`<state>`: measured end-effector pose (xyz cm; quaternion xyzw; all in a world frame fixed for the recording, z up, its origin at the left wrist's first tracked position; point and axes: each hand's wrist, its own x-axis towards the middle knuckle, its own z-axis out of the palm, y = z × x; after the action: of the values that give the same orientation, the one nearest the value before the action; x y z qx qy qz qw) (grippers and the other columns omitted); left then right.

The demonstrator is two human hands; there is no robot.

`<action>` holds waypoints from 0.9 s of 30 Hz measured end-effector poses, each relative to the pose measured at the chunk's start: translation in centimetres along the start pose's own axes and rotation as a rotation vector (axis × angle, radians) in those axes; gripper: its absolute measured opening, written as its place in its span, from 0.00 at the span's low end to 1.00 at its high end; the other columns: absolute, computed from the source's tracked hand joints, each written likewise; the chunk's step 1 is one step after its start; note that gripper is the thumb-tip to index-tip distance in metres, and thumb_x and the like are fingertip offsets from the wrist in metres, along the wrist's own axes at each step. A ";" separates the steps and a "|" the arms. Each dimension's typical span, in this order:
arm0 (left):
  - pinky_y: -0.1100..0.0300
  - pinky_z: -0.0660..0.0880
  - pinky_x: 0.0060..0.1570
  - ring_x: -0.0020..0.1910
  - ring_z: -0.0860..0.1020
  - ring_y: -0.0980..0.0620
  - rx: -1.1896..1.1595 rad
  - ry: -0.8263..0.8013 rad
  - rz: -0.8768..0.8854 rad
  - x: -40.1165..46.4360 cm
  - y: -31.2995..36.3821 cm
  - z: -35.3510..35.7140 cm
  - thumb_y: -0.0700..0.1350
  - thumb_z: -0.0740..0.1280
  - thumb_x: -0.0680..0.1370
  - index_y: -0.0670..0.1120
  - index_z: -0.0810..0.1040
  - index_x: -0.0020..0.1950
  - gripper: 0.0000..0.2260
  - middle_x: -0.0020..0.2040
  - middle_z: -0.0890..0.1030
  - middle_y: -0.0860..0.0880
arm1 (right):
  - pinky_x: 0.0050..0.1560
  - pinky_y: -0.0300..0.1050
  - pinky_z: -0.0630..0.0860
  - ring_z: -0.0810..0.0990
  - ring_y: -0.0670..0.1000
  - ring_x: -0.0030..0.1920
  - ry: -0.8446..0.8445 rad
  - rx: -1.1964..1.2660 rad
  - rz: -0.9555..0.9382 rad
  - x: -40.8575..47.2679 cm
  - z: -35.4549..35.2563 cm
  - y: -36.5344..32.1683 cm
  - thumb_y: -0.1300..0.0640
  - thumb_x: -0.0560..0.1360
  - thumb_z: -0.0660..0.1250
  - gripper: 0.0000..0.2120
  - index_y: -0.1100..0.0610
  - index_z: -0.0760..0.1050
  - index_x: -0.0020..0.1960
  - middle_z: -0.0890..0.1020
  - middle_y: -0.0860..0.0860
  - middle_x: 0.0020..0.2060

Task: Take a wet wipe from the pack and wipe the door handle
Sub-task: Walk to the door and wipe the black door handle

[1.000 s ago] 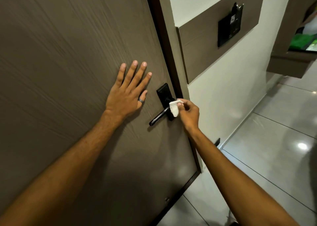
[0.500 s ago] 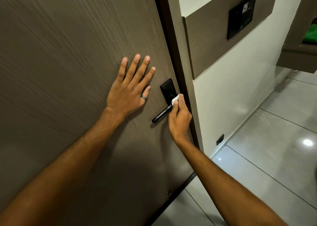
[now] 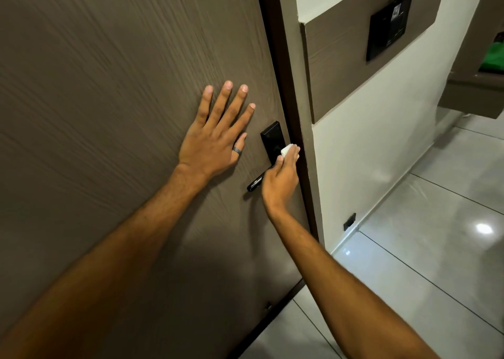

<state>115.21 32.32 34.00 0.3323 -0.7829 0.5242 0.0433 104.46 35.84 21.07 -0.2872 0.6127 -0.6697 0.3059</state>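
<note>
A black lever door handle (image 3: 255,184) on a black backplate (image 3: 270,137) sits near the right edge of a brown wood-grain door (image 3: 122,86). My right hand (image 3: 281,181) covers the handle's inner part and pinches a small folded white wet wipe (image 3: 287,149) against the base of the backplate. Only the lever's free end shows below that hand. My left hand (image 3: 215,140) lies flat on the door just left of the handle, fingers spread, a ring on the thumb. The wipe pack is not in view.
The dark door frame (image 3: 283,86) runs right of the handle. Beyond it is a white wall with a brown panel (image 3: 341,58) carrying a black card holder (image 3: 387,34). Glossy grey floor tiles (image 3: 422,249) spread at the lower right; a brown shelf (image 3: 474,97) holds something green.
My right hand turned over the lever, from beside it to on top of it, and carried the wipe up to the backplate's base. My left hand stayed flat on the door.
</note>
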 end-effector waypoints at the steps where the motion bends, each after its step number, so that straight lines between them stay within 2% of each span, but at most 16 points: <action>1: 0.35 0.53 0.80 0.83 0.56 0.36 -0.005 -0.004 -0.004 -0.1 -0.1 0.0 0.56 0.52 0.87 0.48 0.56 0.86 0.28 0.86 0.55 0.40 | 0.77 0.53 0.65 0.61 0.56 0.80 0.029 0.031 -0.006 -0.9 0.3 0.2 0.61 0.84 0.57 0.26 0.58 0.54 0.80 0.61 0.55 0.80; 2: 0.35 0.53 0.80 0.83 0.56 0.36 -0.011 -0.008 0.001 0.0 0.0 -0.1 0.56 0.52 0.87 0.48 0.56 0.86 0.28 0.86 0.54 0.40 | 0.78 0.49 0.65 0.62 0.55 0.79 0.060 0.060 -0.008 -1.7 0.5 0.4 0.62 0.84 0.58 0.26 0.57 0.55 0.80 0.62 0.55 0.80; 5: 0.36 0.53 0.80 0.84 0.56 0.36 -0.015 -0.011 0.006 -0.1 -0.1 -0.3 0.56 0.52 0.87 0.49 0.56 0.86 0.28 0.86 0.55 0.41 | 0.74 0.27 0.55 0.60 0.51 0.79 0.108 0.057 -0.061 -5.0 1.7 0.6 0.69 0.82 0.59 0.27 0.58 0.59 0.79 0.62 0.55 0.79; 7: 0.37 0.50 0.80 0.84 0.55 0.36 -0.024 -0.019 0.002 -0.2 -0.1 -0.3 0.56 0.52 0.87 0.49 0.55 0.86 0.28 0.86 0.54 0.41 | 0.73 0.22 0.52 0.57 0.48 0.79 0.073 0.042 -0.077 -7.8 2.6 0.8 0.74 0.79 0.58 0.30 0.58 0.60 0.79 0.61 0.55 0.80; 10: 0.38 0.46 0.80 0.84 0.54 0.37 -0.019 -0.022 0.007 -0.4 -0.1 -0.2 0.56 0.51 0.87 0.49 0.52 0.86 0.28 0.86 0.52 0.41 | 0.74 0.25 0.54 0.57 0.46 0.80 -0.031 0.058 -0.065 -11.8 2.6 0.7 0.79 0.76 0.55 0.37 0.52 0.58 0.79 0.59 0.51 0.80; 11: 0.38 0.46 0.80 0.84 0.53 0.37 -0.027 -0.023 0.006 -0.4 -0.2 -0.1 0.56 0.51 0.87 0.49 0.52 0.86 0.28 0.86 0.51 0.41 | 0.73 0.25 0.55 0.59 0.44 0.79 -0.072 0.068 -0.060 -12.8 2.2 0.7 0.78 0.77 0.55 0.36 0.51 0.58 0.78 0.60 0.50 0.79; 13: 0.38 0.46 0.80 0.84 0.53 0.37 -0.051 -0.024 0.007 -0.5 -0.2 -0.1 0.56 0.51 0.87 0.48 0.51 0.86 0.29 0.86 0.51 0.41 | 0.73 0.26 0.60 0.64 0.41 0.76 -0.167 0.128 -0.011 -13.6 0.4 0.7 0.73 0.81 0.56 0.29 0.52 0.64 0.77 0.66 0.49 0.77; 15: 0.37 0.46 0.80 0.84 0.53 0.36 -0.082 -0.051 0.008 -0.4 -0.2 -0.2 0.56 0.52 0.87 0.48 0.51 0.86 0.29 0.86 0.51 0.41 | 0.69 0.34 0.73 0.77 0.44 0.68 -0.251 0.278 0.184 -12.4 -2.2 0.9 0.67 0.84 0.57 0.20 0.56 0.72 0.73 0.78 0.53 0.70; 17: 0.36 0.48 0.80 0.84 0.54 0.35 -0.141 -0.047 0.011 -0.3 0.1 -0.4 0.55 0.56 0.86 0.48 0.54 0.86 0.30 0.86 0.53 0.41 | 0.54 0.40 0.82 0.86 0.47 0.51 -0.293 0.539 0.513 -9.7 -5.5 0.7 0.66 0.85 0.55 0.17 0.62 0.74 0.70 0.85 0.55 0.56; 18: 0.35 0.49 0.80 0.83 0.55 0.35 -0.164 -0.034 -0.008 -0.2 0.3 -0.3 0.54 0.58 0.85 0.48 0.57 0.86 0.30 0.86 0.55 0.41 | 0.54 0.45 0.82 0.86 0.50 0.50 -0.302 0.669 0.673 -8.1 -7.4 0.7 0.66 0.84 0.54 0.17 0.64 0.74 0.70 0.85 0.56 0.54; 19: 0.35 0.49 0.80 0.83 0.56 0.35 -0.191 -0.024 -0.066 -0.2 0.6 -0.2 0.53 0.60 0.84 0.49 0.59 0.85 0.29 0.85 0.56 0.41 | 0.59 0.51 0.81 0.85 0.55 0.55 -0.322 0.771 0.789 -6.6 -9.2 0.6 0.66 0.84 0.54 0.17 0.65 0.73 0.69 0.85 0.58 0.55; 21: 0.39 0.46 0.82 0.83 0.56 0.33 -0.347 0.002 -0.290 1.2 3.4 -0.7 0.52 0.63 0.83 0.48 0.65 0.82 0.27 0.85 0.58 0.38 | 0.67 0.59 0.76 0.80 0.63 0.65 -0.335 0.831 0.880 -2.5 -14.4 0.5 0.63 0.83 0.55 0.18 0.66 0.73 0.69 0.82 0.62 0.62; 23: 0.42 0.49 0.83 0.82 0.57 0.32 -0.558 0.132 -0.426 2.0 7.6 -1.7 0.47 0.64 0.83 0.44 0.73 0.76 0.21 0.82 0.62 0.35 | 0.64 0.60 0.78 0.80 0.64 0.64 -0.363 0.831 0.878 0.7 -17.9 0.2 0.64 0.81 0.56 0.18 0.66 0.74 0.68 0.81 0.62 0.63; 25: 0.45 0.62 0.81 0.80 0.66 0.38 -0.914 0.181 -0.421 4.3 14.2 -3.4 0.44 0.66 0.82 0.41 0.79 0.69 0.16 0.77 0.71 0.37 | 0.54 0.55 0.84 0.82 0.63 0.57 -0.360 0.753 0.814 4.8 -21.9 0.0 0.69 0.79 0.55 0.18 0.67 0.74 0.66 0.81 0.63 0.61; 26: 0.48 0.68 0.77 0.76 0.72 0.45 -1.127 0.127 -0.443 5.8 17.5 -4.4 0.44 0.66 0.82 0.41 0.81 0.67 0.15 0.74 0.76 0.41 | 0.46 0.50 0.85 0.83 0.62 0.55 -0.366 0.672 0.770 6.8 -23.7 -0.3 0.71 0.79 0.55 0.18 0.66 0.75 0.66 0.81 0.64 0.61; 27: 0.51 0.73 0.72 0.70 0.76 0.51 -1.366 0.006 -0.521 8.2 21.0 -5.8 0.46 0.67 0.81 0.43 0.81 0.66 0.15 0.69 0.80 0.45 | 0.39 0.46 0.85 0.84 0.60 0.52 -0.368 0.568 0.733 9.5 -26.1 -0.5 0.73 0.78 0.55 0.18 0.65 0.76 0.64 0.82 0.63 0.59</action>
<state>95.32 38.19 23.34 0.4052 -0.8307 -0.1075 0.3662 78.46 45.50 19.44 -0.0717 0.4024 -0.5970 0.6903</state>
